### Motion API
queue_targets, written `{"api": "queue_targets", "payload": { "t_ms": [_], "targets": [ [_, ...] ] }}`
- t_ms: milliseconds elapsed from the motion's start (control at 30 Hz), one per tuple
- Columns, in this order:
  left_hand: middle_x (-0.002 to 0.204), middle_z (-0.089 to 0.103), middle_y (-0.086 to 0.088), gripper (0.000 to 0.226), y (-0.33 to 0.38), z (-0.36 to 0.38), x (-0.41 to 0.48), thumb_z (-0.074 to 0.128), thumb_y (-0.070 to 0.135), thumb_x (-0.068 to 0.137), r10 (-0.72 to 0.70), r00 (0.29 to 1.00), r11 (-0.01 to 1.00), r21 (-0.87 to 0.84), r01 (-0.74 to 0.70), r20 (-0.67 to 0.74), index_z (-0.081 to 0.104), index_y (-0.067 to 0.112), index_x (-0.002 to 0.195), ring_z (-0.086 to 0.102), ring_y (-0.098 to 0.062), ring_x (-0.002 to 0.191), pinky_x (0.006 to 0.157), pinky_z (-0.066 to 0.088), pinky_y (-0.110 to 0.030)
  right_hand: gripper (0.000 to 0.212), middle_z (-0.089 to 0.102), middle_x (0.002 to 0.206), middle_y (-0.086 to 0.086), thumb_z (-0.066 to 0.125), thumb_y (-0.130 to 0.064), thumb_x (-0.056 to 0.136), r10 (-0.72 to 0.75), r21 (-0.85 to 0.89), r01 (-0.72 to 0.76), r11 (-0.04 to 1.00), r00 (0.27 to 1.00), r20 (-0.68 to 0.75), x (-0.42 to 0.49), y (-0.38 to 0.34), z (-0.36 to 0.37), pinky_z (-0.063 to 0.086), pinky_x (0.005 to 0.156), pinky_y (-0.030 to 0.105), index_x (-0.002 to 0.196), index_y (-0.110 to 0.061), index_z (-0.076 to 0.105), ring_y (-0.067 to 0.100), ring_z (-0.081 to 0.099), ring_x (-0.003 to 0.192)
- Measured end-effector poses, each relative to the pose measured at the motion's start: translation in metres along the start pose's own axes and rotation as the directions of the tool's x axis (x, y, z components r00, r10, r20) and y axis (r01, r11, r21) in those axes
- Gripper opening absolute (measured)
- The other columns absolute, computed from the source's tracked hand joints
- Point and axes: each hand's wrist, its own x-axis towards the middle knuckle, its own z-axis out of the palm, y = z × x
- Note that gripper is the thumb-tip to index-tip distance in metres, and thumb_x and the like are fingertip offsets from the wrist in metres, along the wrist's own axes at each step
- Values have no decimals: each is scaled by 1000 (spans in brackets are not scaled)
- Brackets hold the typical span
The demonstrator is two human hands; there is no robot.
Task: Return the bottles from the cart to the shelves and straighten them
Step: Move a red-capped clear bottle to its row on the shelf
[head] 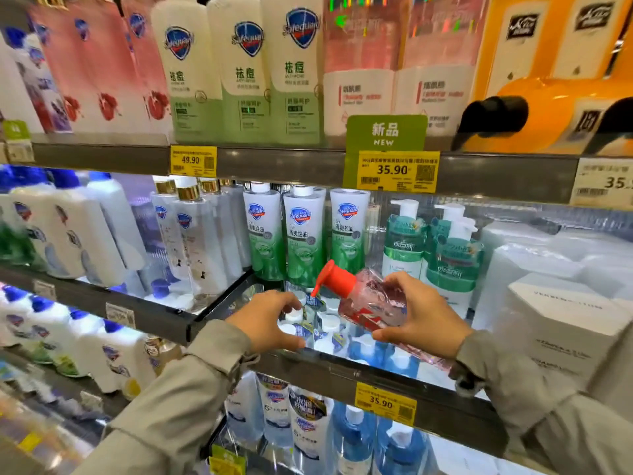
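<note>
Head camera view: a person in grey sleeves stands at store shelves full of soap and wash bottles. The right hand (423,318) grips a clear pink bottle (375,301) with a red pump top; the fingers curl over its upper side and the thumb lies along its lower side. The bottle is tilted well over, almost on its side, with the pump pointing up and to the left. It hangs above the front part of the middle shelf (346,371), in front of a row of green and white bottles (301,234) and just left of the teal pump bottles (406,243).

The left hand (265,320) reaches over the shelf edge to the left of the pink bottle. Its fingers and thumb are curved into a C around some small white-capped bottles (327,329) standing low on the shelf; whether they actually pinch one cannot be told.

White boxes (565,320) are stacked on the right of the same shelf. A yellow price tag (397,171) reading 35.90 hangs on the rail above, under a green sign (385,133).
</note>
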Motion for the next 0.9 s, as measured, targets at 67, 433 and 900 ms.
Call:
{"api": "queue_targets", "payload": {
  "t_ms": [67, 433, 900],
  "targets": [
    [125, 52, -1, 57, 4, 1, -3, 76, 32, 77, 12, 1000, 1000, 15, -12, -1, 51, 18, 126, 50, -13, 112, 91, 39, -18, 67, 49, 109, -9, 87, -29, 64, -41, 44, 43, 998, 999, -34, -5, -6, 0, 37, 88, 18, 113, -25, 42, 9, 50, 102],
    [120, 58, -2, 55, 22, 13, -14, 79, 30, 74, 94, 995, 992, -85, -95, -16, 56, 18, 122, 56, -14, 105, 93, 46, -28, 71, 54, 110, -6, 88, -26, 62, -3, 153, 35, 988, 979, -204, -39, -23, -7, 37, 82, 10, 116, -20, 41, 6, 54, 97],
    [101, 56, 5, 48, 102, 16, -27, 81, 26, 72, 330, 943, 933, -158, -322, 29, 58, 20, 113, 55, -7, 89, 78, 47, -12, 74, 61, 117, -3, 87, -35, 58, 189, 461, -4, 887, 915, -356, -144, -53, -57, 49, 97, 39, 119, -22, 47, 16, 61, 109]
  ]
}}
